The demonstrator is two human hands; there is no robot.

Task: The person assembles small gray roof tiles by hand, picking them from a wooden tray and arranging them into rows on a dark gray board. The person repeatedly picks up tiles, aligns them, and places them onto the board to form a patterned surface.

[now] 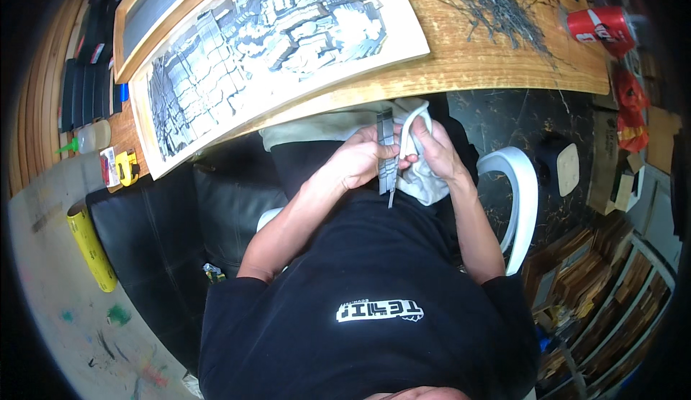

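Observation:
In front of my body, my left hand (360, 157) is closed around a narrow grey slatted strip (387, 177), held roughly upright with a thin end sticking out below. Just to its right, my right hand (440, 152) grips a white cloth (426, 190), whose folded edge loops up beside the strip. The fingertips of both hands nearly meet there, and the fingers partly cover the strip. Beyond them, a framed white panel (407, 29) with a relief of grey and black pieces lies at the table's near edge.
The wooden table (497, 69) carries a bundle of dark twigs (504, 11) and a red can (601, 27). A glue bottle (93, 137) and a yellow tape measure (128, 168) sit at left. A white chair armrest (527, 206) curves beside my right arm; a yellow roll (91, 249) stands far left.

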